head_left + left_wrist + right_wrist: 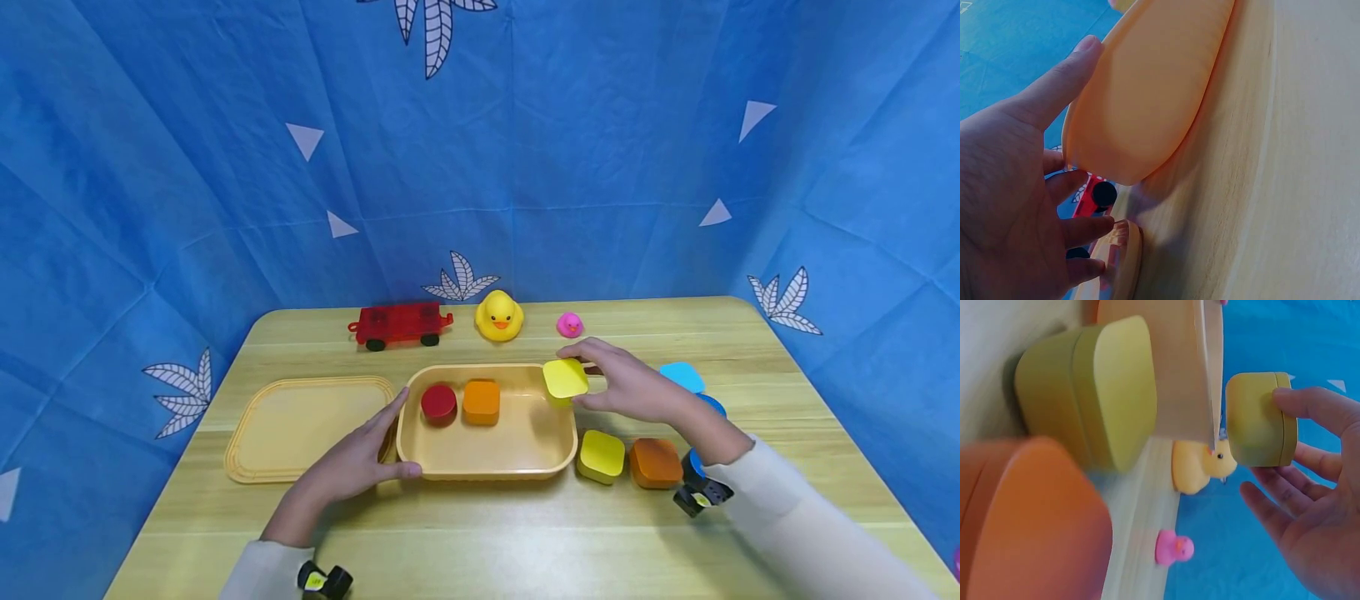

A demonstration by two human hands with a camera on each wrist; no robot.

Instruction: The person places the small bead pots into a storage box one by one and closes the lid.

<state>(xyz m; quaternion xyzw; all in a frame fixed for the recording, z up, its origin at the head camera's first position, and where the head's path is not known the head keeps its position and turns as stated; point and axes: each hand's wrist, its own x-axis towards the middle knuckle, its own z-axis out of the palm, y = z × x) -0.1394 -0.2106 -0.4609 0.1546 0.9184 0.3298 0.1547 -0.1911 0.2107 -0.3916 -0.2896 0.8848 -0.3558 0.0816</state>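
Observation:
A yellow rounded-square block (566, 380) is pinched between the thumb and fingers of my right hand (626, 385), above the right end of a beige tub (487, 477). In the right wrist view, this yellow block (1254, 419) shows a seam near one face. Inside the tub sit a red round block (438, 405) and an orange square block (481, 402). My left hand (348, 458) rests against the tub's left end, thumb at the near corner and fingers spread along the side. In the left wrist view, its straight thumb (1063, 81) lies along the tub's wall.
Right of the tub stand another yellow block (601, 457), an orange-brown block (656, 463) and blue pieces (682, 377), partly behind my right arm. A beige lid (307, 425) lies at the left. Behind are a red wagon (401, 325), yellow duck (498, 317) and pink duck (570, 325).

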